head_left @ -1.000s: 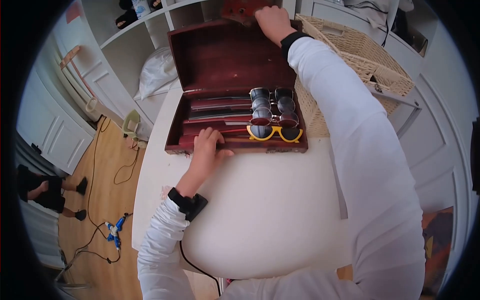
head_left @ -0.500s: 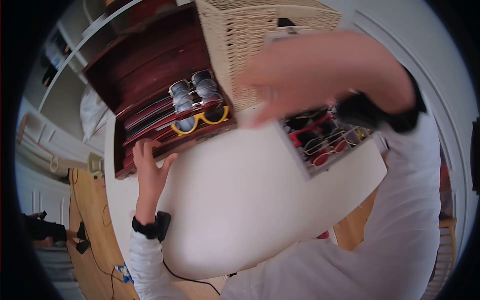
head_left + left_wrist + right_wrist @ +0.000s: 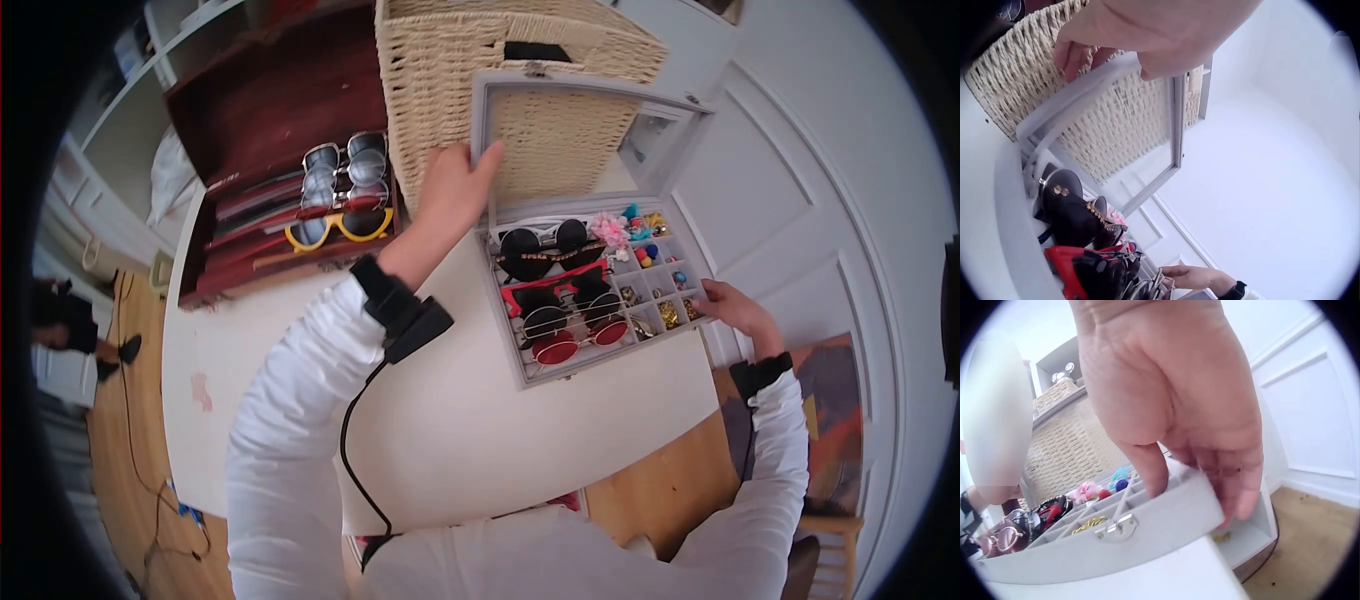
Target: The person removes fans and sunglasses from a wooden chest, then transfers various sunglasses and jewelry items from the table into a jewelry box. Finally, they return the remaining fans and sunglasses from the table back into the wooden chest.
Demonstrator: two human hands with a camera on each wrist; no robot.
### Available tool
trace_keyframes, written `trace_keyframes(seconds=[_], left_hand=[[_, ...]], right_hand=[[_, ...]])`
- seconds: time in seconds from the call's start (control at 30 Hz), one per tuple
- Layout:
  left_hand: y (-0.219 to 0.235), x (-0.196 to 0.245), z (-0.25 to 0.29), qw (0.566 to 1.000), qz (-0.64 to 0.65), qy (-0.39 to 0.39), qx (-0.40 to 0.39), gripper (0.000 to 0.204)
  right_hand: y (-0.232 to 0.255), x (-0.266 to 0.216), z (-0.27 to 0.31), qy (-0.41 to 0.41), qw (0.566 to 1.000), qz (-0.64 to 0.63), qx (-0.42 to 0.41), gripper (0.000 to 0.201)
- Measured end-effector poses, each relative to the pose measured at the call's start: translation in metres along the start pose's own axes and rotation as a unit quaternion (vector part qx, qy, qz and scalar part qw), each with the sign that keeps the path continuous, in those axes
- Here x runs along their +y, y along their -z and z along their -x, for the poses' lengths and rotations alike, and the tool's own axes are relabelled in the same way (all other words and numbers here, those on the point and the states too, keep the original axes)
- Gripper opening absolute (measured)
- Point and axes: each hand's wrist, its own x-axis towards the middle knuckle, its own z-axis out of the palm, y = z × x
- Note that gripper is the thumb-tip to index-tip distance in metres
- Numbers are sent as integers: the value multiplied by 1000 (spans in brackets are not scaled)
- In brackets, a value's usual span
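A grey compartment box (image 3: 560,375) stands on the white table, its clear-windowed lid (image 3: 480,130) raised. My left hand (image 3: 450,195) grips the lid's left edge; in the left wrist view its fingers lie behind the frame and the thumb in front. At the box's right wall my right hand (image 3: 738,312) holds on, thumb inside and fingers outside, as the right wrist view shows. Sunglasses with red round lenses (image 3: 556,348) and several other pairs fill the left side. Small compartments on the right hold a pink flower ornament (image 3: 611,230) and gold trinkets (image 3: 668,314).
An open dark red wooden box (image 3: 280,268) with yellow sunglasses (image 3: 340,230) and several other pairs stands to the left. A woven basket (image 3: 430,90) rises behind the grey box's lid. A black cable (image 3: 345,440) runs from the left wrist. Another person (image 3: 65,320) is at far left.
My right hand has come down from the wooden box's lid to the grey box's right wall. My left hand has left the wooden box's front and taken hold of the grey lid. The head view has turned right.
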Motion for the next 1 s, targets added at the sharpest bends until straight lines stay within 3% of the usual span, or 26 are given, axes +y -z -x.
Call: trace_keyframes(seconds=[0.07, 0.13, 0.27, 0.4, 0.53, 0.6, 0.7, 0.73, 0.8, 0.93, 0.97, 1.0], left_hand=[[-12, 4, 1, 999, -14, 16, 32, 51], [-20, 0, 4, 991, 81, 5, 103, 44], [-28, 14, 22, 967, 202, -7, 153, 36], [6, -5, 12, 939, 255, 66, 220, 36], [61, 11, 17, 949, 205, 60, 232, 35], [87, 11, 10, 949, 239, 41, 200, 39], [117, 21, -4, 950, 231, 16, 210, 37], [134, 19, -4, 955, 207, 11, 211, 35], [158, 13, -9, 922, 316, -12, 223, 35], [215, 25, -7, 905, 340, -34, 255, 36], [219, 24, 29, 904, 317, -75, 278, 37], [224, 29, 32, 904, 316, -83, 277, 37]], right_hand=[[0, 4, -5, 4, 1000, -8, -25, 47], [2, -1, -4, 15, 998, -9, -53, 46], [14, 4, -17, 46, 997, 56, -12, 49], [-4, -51, -20, 25, 999, 35, -13, 47], [-9, -66, -32, 25, 990, -25, -134, 46], [-22, -72, -48, 16, 979, -63, -194, 45], [-48, -78, -72, 41, 938, -175, -295, 43], [-59, -91, -67, 32, 939, -175, -294, 43], [-76, -114, -68, 70, 945, -182, -263, 49], [-102, -170, -79, 137, 949, -176, -222, 51], [-123, -164, -61, 159, 954, -165, -195, 50], [-124, -170, -63, 171, 955, -161, -180, 50]])
